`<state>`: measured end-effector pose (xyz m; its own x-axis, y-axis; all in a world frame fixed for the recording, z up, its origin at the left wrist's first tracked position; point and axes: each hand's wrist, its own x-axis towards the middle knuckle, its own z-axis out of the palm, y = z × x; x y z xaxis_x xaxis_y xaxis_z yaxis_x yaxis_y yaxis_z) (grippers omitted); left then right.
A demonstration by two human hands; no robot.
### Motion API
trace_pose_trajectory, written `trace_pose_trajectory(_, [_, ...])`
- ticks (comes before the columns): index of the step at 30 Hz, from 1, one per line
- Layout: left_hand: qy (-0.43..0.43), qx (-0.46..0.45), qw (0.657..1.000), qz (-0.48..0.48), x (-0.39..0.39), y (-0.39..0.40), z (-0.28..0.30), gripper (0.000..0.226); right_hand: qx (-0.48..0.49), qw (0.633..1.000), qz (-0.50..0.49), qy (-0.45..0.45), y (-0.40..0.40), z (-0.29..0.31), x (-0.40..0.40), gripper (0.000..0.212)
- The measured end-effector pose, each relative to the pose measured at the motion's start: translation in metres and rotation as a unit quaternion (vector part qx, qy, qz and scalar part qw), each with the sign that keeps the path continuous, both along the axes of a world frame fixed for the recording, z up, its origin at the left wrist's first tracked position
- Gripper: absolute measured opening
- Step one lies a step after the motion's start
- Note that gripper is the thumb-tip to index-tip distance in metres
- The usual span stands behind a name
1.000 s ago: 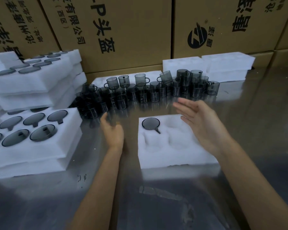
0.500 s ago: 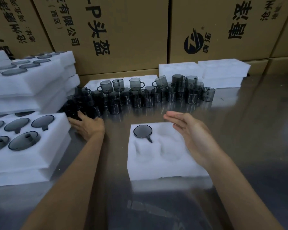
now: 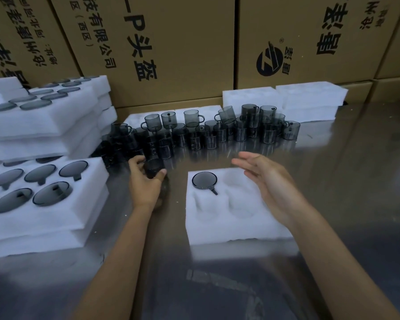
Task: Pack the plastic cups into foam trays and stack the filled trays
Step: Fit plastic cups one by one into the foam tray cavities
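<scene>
Left hand curled round a dark cup, thumb and fingers hiding most of it; handle not made out. Right hand open, fingers straight, holding nothing, hovering over the far right corner of the foam tray. One packed cup seated in the tray's far-left pocket; other pockets pale and hard to read. Loose cups crowded at the back of the counter, the left ones lost in shadow. Filled trays stacked at left, cut off by the edge. Cardboard boxes behind.
</scene>
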<state>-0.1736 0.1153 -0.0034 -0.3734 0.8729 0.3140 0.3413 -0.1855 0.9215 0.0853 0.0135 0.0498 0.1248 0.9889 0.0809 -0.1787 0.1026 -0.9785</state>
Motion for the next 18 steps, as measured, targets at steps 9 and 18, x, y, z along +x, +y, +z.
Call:
trace_pose_trajectory(9, [0.006,0.131,0.988,-0.079,0.038,-0.058,0.042,0.061,0.044,0.99,-0.102,-0.086,-0.015,0.004,-0.014,0.024])
trace_pose_trajectory(18, [0.057,0.209,0.965,-0.148,0.091,-0.108,0.069,0.062,0.192,0.923,-0.056,-0.329,-0.03,0.0,-0.033,0.072])
